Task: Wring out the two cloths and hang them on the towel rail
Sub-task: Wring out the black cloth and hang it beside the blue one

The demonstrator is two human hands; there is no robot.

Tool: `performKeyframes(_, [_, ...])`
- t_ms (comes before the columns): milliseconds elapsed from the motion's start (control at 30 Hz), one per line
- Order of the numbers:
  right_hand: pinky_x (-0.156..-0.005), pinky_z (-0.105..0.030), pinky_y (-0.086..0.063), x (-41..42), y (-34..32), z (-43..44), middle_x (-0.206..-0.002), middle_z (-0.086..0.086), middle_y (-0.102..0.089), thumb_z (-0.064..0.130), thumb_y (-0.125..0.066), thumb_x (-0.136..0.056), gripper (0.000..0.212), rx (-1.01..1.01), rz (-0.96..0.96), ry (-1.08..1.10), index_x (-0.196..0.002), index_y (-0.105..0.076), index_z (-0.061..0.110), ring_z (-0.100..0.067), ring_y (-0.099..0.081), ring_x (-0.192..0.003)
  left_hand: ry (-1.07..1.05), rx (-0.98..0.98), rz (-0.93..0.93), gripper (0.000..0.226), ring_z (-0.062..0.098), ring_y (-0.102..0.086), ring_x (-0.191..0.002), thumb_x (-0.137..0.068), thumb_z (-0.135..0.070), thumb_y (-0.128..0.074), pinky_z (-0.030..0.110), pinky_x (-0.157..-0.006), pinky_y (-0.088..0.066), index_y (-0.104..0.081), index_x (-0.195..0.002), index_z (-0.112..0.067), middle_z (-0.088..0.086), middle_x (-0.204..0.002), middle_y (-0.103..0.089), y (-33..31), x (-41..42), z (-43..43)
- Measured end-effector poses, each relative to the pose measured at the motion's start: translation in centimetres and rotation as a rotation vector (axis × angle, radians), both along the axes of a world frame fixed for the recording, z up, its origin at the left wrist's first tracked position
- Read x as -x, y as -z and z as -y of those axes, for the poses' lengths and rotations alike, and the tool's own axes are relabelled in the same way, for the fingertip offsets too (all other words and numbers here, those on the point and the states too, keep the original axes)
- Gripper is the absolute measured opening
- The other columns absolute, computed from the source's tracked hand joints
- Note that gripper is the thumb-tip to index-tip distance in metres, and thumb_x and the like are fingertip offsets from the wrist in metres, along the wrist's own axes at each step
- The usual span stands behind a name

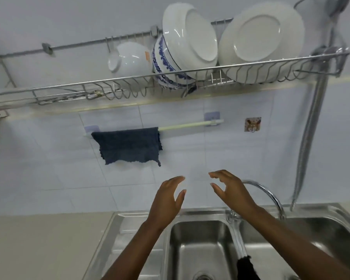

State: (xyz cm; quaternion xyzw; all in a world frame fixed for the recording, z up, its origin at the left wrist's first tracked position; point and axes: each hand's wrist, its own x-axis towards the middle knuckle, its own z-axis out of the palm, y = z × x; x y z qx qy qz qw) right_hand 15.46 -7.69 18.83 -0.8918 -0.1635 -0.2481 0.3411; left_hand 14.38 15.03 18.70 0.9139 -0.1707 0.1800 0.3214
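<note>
Hands raised over sink point(200, 214) — left hand point(168, 201), right hand point(230, 190) empty, fingers point(216, 175) spread.

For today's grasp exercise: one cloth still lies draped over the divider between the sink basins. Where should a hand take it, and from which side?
Judging from its pose, take the black cloth at the fold on top of the sink divider, coming down from above with the right hand, which is empty and nearer. Its ends appear to hang down either side, so a pinch at the ridge should lift both together.
</note>
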Motion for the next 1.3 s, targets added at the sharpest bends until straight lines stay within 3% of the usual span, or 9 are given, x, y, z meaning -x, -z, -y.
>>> performKeyframes(167, [-0.088,-0.002,-0.034,3.4,4.8,4.3,-0.106,0.002,-0.066,0.013,-0.068,-0.083,0.031,-0.022,-0.104,0.0,-0.113,-0.063,0.017,-0.004,-0.057,-0.095,0.092,0.001,-0.083,0.039,0.003,-0.043,-0.126,-0.095,-0.029,-0.056,0.015,-0.107,-0.028,-0.05,-0.134,-0.027,-0.012,-0.138,-0.053,5.2,2.8,4.9])
performKeyframes(333, [-0.087,-0.003,-0.035,6.7,10.1,7.6,-0.104,0.007,-0.063,0.012,-0.068,-0.082,0.032,-0.032,-0.198,0.045,-0.113,-0.064,0.018,0.0,-0.056,-0.095,0.16,-0.04,-0.215,0.04,0.013,-0.046,-0.129,-0.094,-0.026,-0.057,0.021,-0.109,-0.029,-0.053,-0.134,-0.019,-0.002,-0.137,-0.055,10.4,5.4,9.4])
performKeyframes(533, [-0.086,-0.028,-0.048,9.5,15.5,10.5,-0.103,-0.001,-0.065,0.01,-0.066,-0.082,0.032,0.003,-0.307,0.05,-0.113,-0.063,0.016,-0.013,-0.059,-0.093,0.195,-0.086,-0.402,0.042,0.013,-0.043,-0.132,-0.095,-0.026,-0.056,0.018,-0.109,-0.025,-0.049,-0.136,-0.022,-0.003,-0.141,-0.051,15.8,7.8,12.3])
performKeyframes(633, [-0.085,-0.029,-0.049,10.0,18.0,11.4,-0.102,-0.001,-0.064,0.007,-0.065,-0.081,0.031,0.012,-0.381,0.059,-0.111,-0.063,0.015,-0.009,-0.055,-0.092,0.207,-0.105,-0.474,0.041,0.016,-0.043,-0.133,-0.096,-0.023,-0.053,0.025,-0.113,-0.027,-0.048,-0.136,-0.021,0.0,-0.142,-0.05,18.1,8.6,13.1])
performKeyframes(767, [-0.091,-0.032,-0.044,9.4,20.1,11.1,-0.108,-0.01,-0.064,0.007,-0.061,-0.081,0.027,0.114,-0.575,0.037,-0.108,-0.063,0.006,-0.024,-0.057,-0.102,0.159,-0.079,-0.519,0.041,0.012,-0.044,-0.129,-0.095,-0.022,-0.052,0.027,-0.11,-0.034,-0.047,-0.136,-0.022,-0.003,-0.14,-0.051,19.6,9.5,13.4])
performKeyframes(933, [-0.088,-0.039,-0.048,7.7,23.5,9.6,-0.121,-0.007,-0.056,0.017,-0.064,-0.078,0.043,0.292,-0.778,-0.039,-0.12,-0.055,0.013,-0.026,-0.051,-0.112,0.145,-0.038,-0.556,0.038,-0.003,-0.044,-0.12,-0.094,-0.024,-0.052,0.006,-0.101,-0.028,-0.05,-0.132,-0.027,-0.013,-0.133,-0.052,20.9,11.4,12.6])
performKeyframes(1033, [-0.092,-0.042,-0.048,6.9,25.6,8.5,-0.138,-0.01,-0.043,0.025,-0.067,-0.079,0.06,0.405,-0.857,-0.054,-0.133,-0.044,0.011,-0.031,-0.046,-0.118,0.124,0.02,-0.58,0.034,-0.009,-0.044,-0.12,-0.094,-0.026,-0.054,0.006,-0.1,-0.032,-0.05,-0.125,-0.035,-0.018,-0.128,-0.051,21.8,12.7,11.3])
performKeyframes(1133, [-0.093,-0.041,-0.047,6.8,27.2,7.6,-0.144,-0.016,-0.03,0.02,-0.065,-0.081,0.057,0.465,-0.888,-0.033,-0.133,-0.042,0.01,-0.037,-0.05,-0.112,0.079,0.068,-0.555,0.035,-0.025,-0.037,-0.115,-0.091,-0.019,-0.059,-0.002,-0.096,-0.026,-0.051,-0.119,-0.038,-0.02,-0.124,-0.05,22.6,13.5,10.1])
performKeyframes(1300, [-0.077,-0.036,-0.043,6.3,27.2,7.6,-0.12,-0.014,-0.046,0.009,-0.06,-0.079,0.032,0.43,-0.844,-0.018,-0.109,-0.048,0.009,-0.031,-0.049,-0.096,0.041,0.124,-0.571,0.031,-0.01,-0.043,-0.122,-0.091,-0.02,-0.06,0.032,-0.104,-0.045,-0.059,-0.121,-0.027,-0.02,-0.125,-0.052,23.3,14.1,9.0])
